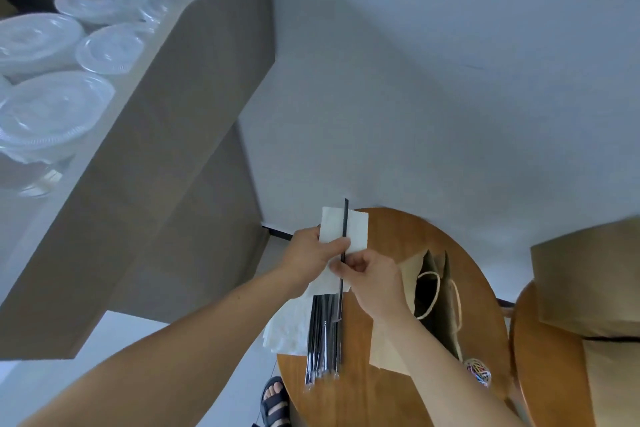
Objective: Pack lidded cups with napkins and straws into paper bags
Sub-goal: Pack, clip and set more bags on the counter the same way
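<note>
Left grip [308,253] pinches the napkin [358,229] — right grip [374,279] pinches the black straw [345,218] lying across it.

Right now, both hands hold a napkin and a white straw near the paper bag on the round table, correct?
No: the head view shows a black straw, not white. The rest holds: left hand and right hand hold it with the napkin.
</note>
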Demonstrator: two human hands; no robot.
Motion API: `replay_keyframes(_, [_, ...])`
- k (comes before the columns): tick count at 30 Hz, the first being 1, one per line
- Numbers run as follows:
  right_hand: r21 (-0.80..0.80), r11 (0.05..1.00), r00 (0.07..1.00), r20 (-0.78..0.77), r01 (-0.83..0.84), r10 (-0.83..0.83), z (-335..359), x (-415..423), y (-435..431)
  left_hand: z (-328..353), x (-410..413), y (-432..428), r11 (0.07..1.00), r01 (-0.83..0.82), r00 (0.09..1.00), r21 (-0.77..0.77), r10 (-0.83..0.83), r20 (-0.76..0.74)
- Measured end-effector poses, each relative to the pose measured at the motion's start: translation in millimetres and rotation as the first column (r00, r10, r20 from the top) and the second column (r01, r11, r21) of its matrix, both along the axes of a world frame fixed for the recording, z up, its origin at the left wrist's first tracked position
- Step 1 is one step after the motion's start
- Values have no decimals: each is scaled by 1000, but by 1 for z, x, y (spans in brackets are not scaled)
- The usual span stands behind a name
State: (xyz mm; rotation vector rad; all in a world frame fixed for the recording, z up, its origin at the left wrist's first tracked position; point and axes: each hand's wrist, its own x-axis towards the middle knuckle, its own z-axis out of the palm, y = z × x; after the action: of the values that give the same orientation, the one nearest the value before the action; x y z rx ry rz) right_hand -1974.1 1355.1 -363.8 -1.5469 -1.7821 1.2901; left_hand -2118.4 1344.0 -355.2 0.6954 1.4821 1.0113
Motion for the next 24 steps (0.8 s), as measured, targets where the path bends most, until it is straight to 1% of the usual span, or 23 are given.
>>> replay_keyframes(1, [19,1000,1000,12,18,-18,5,3,0,4,2,3,1000,-6,1000,9,6,-9])
replay_keyframes(3, [70,992,994,22,104,-106,15,13,4,17,4,9,1000,-8,1000,20,9,-13])
replay_keyframes(5, [119,977,984,-2,178,-179,28,27,14,29,6,15,999,18,999,30,-19,48])
replay_keyframes(6, [109,978,984,-19,180,-179,36,34,20,36,8,18,998,50,994,44,-54,94])
replay_keyframes(8, [32,993,990,-93,113,-110,51,49,32,49,14,22,988,131,978,87,-143,149])
replay_keyframes(10, [-44,999,983,-179,29,-36,62,62,39,60,24,26,973,194,966,127,-212,147])
replay_keyframes(14, [-16,998,978,-202,-53,48,74,81,46,75,44,33,951,259,955,167,-277,101])
replay_keyframes(19, [6,999,978,-206,-34,34,83,102,51,81,66,40,948,255,952,190,-281,121])
replay_keyframes(22, [26,999,984,-174,-23,27,87,115,55,81,76,43,947,252,953,197,-279,121])
replay_keyframes(24, [55,998,990,-140,38,-30,89,125,60,75,80,44,959,232,966,165,-246,75])
